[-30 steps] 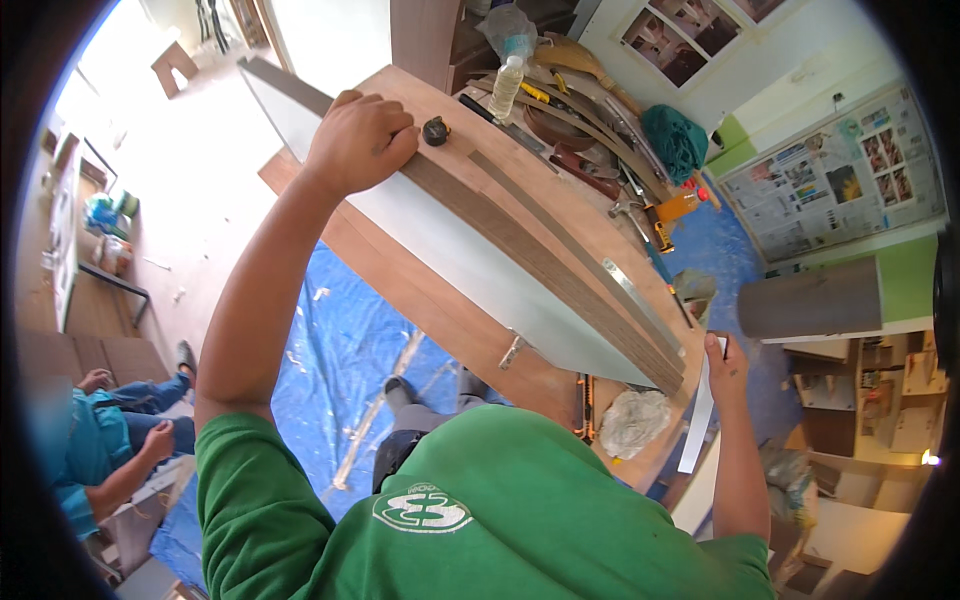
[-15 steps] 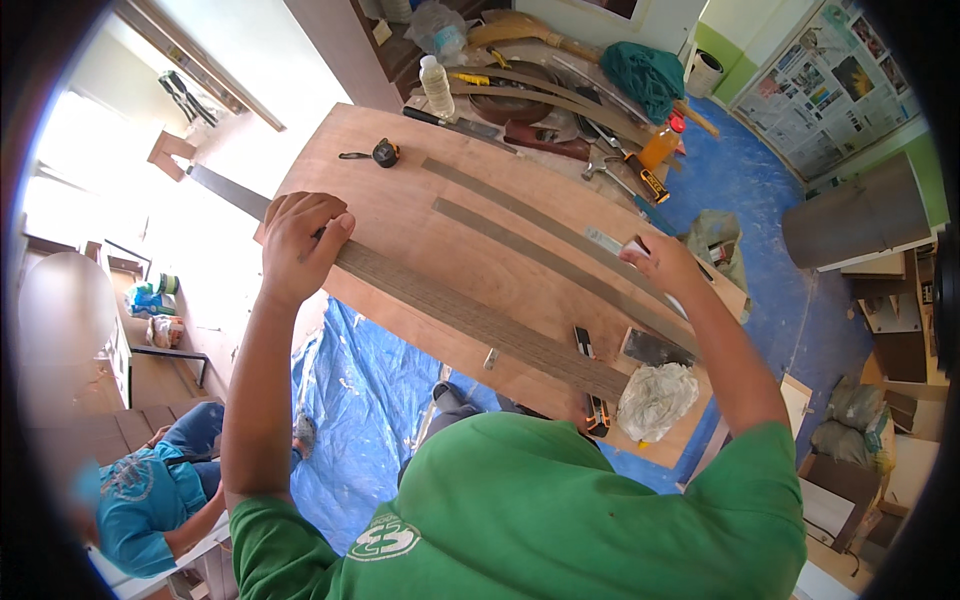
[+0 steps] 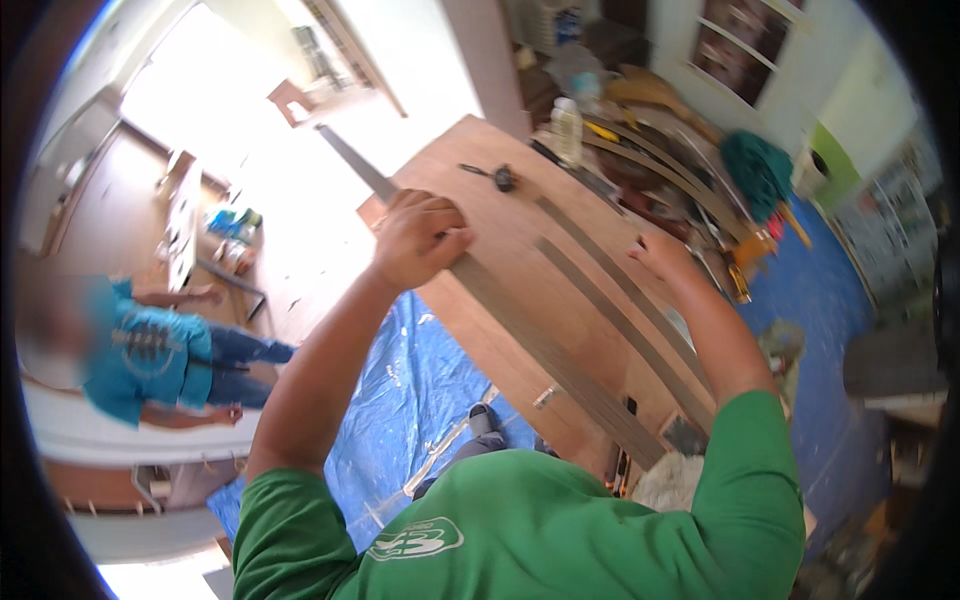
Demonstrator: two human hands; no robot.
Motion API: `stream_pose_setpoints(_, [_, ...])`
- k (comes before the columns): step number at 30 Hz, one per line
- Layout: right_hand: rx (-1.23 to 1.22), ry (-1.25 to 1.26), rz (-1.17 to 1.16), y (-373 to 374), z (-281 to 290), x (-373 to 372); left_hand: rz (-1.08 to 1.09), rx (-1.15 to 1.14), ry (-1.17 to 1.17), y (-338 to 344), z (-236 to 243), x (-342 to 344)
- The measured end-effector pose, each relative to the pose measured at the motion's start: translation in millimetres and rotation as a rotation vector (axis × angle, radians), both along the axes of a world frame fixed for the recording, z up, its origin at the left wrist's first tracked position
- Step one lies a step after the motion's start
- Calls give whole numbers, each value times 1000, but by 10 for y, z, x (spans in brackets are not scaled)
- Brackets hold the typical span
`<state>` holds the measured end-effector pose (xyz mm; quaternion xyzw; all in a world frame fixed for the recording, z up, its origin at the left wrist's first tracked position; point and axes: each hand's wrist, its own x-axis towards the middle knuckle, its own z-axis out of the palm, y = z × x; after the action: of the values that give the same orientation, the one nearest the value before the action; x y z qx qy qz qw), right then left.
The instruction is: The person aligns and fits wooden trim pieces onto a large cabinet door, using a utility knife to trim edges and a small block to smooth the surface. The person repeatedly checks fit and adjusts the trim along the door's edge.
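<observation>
My left hand [image 3: 420, 238] is closed over a long grey-brown wood-grain strip [image 3: 550, 352]. The strip lies along the near edge of a plywood tabletop [image 3: 485, 150], and its far end sticks out past the board. Over the table's right side is my right hand [image 3: 662, 258], its fingers curled in; anything inside them is hidden. Below that hand lie two thinner strips, an upper one [image 3: 610, 268] and a lower one [image 3: 600, 305], roughly parallel to the long one. A black tape measure [image 3: 503, 180] rests near the table's far end.
A clear bottle [image 3: 567, 132], a green cloth bundle [image 3: 755, 175] and assorted tools crowd the far right. Near my body are a dark block [image 3: 685, 437] and a crumpled whitish plastic bag [image 3: 672, 485]. A person in a teal shirt [image 3: 155, 345] stands at left. Blue sheeting [image 3: 400, 400] covers the floor.
My view has turned, so the table appears farther right and steeper. The person at left is now upright. My left hand keeps its grip; a whitish thing at my right fingers no longer shows.
</observation>
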<state>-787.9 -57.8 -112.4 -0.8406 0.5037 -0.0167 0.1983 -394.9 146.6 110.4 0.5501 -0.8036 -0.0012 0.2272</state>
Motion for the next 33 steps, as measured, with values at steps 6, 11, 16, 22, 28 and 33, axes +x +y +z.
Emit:
stream_pose_setpoints(6, [-97,56,-73,-181,-314,275,53,-11,41,132,-72,79])
stream_pose_setpoints(11, [-306,13,-56,-182,-466,122,66,12,54,95,-40,33])
stream_pose_setpoints(16, [-277,-267,-65,269,-273,-125,70,-25,76,56,-133,45])
stream_pose_setpoints(22, [512,-564,-292,1323,648,-594,60,-47,78,140,-114,104])
stream_pose_setpoints(28, [397,-960,-472,2187,1498,-1055,-61,-151,158,138,-193,331])
stream_pose_setpoints(33, [-75,-924,-565,2880,2185,-934,-232,-278,143,156,-267,551])
